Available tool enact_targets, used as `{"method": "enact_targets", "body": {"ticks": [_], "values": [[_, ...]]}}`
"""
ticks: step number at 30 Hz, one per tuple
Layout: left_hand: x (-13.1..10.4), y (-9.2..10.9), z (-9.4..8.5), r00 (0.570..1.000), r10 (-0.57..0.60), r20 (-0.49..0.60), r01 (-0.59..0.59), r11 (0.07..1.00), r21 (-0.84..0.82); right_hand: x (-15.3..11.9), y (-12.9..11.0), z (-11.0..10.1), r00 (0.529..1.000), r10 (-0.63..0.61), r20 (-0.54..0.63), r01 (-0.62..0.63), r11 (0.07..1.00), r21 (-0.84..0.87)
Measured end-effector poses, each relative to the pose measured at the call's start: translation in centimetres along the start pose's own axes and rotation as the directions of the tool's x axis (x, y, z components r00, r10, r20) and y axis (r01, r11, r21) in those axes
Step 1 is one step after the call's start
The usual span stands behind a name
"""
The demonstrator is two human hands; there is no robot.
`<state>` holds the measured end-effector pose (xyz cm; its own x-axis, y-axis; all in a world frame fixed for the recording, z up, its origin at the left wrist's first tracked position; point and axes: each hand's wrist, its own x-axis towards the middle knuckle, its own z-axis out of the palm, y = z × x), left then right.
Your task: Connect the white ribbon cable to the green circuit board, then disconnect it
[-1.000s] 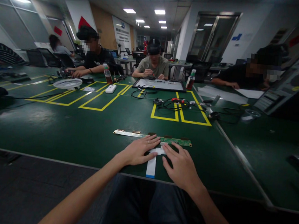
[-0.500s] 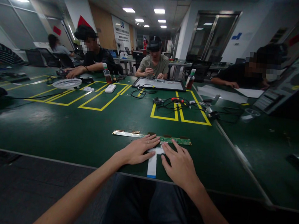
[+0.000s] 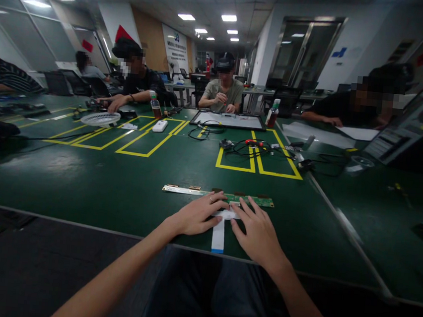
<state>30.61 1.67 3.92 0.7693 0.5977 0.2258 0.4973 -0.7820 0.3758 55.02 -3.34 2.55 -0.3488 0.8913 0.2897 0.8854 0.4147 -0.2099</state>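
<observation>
Left hand (image 3: 199, 215) (now more arched) and right hand (image 3: 260, 231), both spread, touch the white cable (image 3: 218, 237).

From here I'd call it an office rm., part electronics wkshp.: circuit board (image 3: 182, 190) by the left hand (image 3: 198, 218) and right hand (image 3: 258, 233), PC tower (image 3: 421, 116) off to their right, co-workers (image 3: 223, 91) seated ahead, w/ wall sign (image 3: 175, 45) (blue logo) beyond.

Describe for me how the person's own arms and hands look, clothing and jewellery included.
Both the left hand and the right hand are ungloved. A thin, pale ring sits on the left; none shows on the right. The left forearm and right forearm are bare, with no sleeve, watch or bracelet in view.
</observation>
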Motion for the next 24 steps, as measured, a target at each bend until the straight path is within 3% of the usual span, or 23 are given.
{"method": "enact_targets", "body": {"ticks": [15,24], "values": [[0.0,-0.2,-0.2,0.998,0.036,0.043,-0.039,0.996,0.077,0.0,0.6,-0.3,0.999,0.042,0.006,-0.043,0.996,0.073],[0.0,-0.2,-0.2,0.998,0.007,0.061,-0.011,0.997,0.071,-2.6,6.9,-1.2,0.971,0.205,-0.124,-0.207,0.978,-0.001]]}}
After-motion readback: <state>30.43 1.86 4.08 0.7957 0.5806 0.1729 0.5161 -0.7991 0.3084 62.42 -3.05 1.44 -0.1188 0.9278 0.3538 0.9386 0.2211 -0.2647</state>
